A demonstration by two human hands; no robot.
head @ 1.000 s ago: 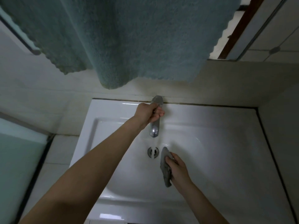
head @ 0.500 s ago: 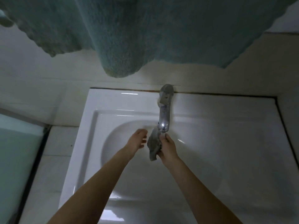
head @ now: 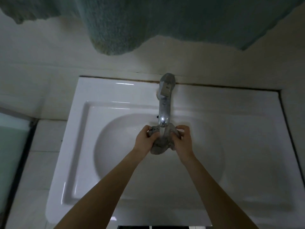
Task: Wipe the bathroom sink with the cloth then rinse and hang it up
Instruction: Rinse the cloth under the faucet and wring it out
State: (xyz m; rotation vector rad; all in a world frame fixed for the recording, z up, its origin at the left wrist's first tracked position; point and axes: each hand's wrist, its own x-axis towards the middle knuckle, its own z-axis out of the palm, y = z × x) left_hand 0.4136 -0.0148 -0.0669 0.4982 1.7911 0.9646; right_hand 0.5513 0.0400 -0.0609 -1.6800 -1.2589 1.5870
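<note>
A small grey cloth (head: pixel 161 143) hangs bunched between both hands, right under the spout of the chrome faucet (head: pixel 165 103). A thin stream of water runs from the spout onto the cloth. My left hand (head: pixel 146 140) grips the cloth's left end and my right hand (head: pixel 182 141) grips its right end. Both are over the round basin of the white sink (head: pixel 85 146). The drain is hidden behind the cloth and hands.
A large teal towel (head: pixel 148 20) hangs from above over the back wall, its lower edge above the faucet. Cream tiles line the wall and the ledge at left. A frosted glass panel (head: pixel 11 154) with a dark frame stands at far left.
My left hand left the faucet handle and came down to grip the cloth. My right hand raised the cloth from near the drain to under the spout. The view tilted downward.
</note>
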